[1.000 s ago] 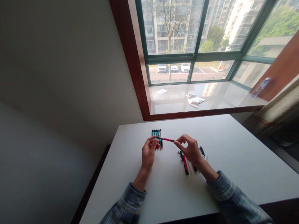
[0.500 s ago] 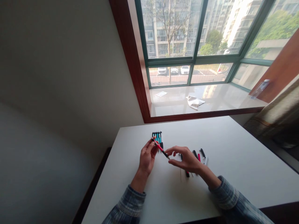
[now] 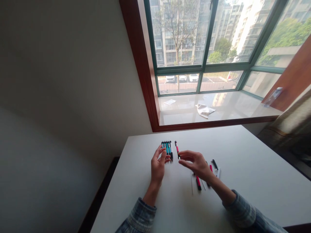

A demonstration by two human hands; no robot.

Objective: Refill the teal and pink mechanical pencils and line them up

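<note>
A red and black pen stands out to the right of a row of several blue and black pens on the white table. My right hand has its thumb and fingers closed on the pen's near end; the far end points toward the window. Just in front of the blue row is my left hand, fingers apart and holding nothing. It partly hides the near ends of those pens.
Loose pen parts lie under and beside my right forearm: a red and black barrel, a black piece and thin white refills. Beyond the white table, a windowsill holds a crumpled white wrapper and a clear bottle.
The red and black pen has left my left hand and come down to the right of the blue row, now held by my right hand. My left hand's fingers have opened.
</note>
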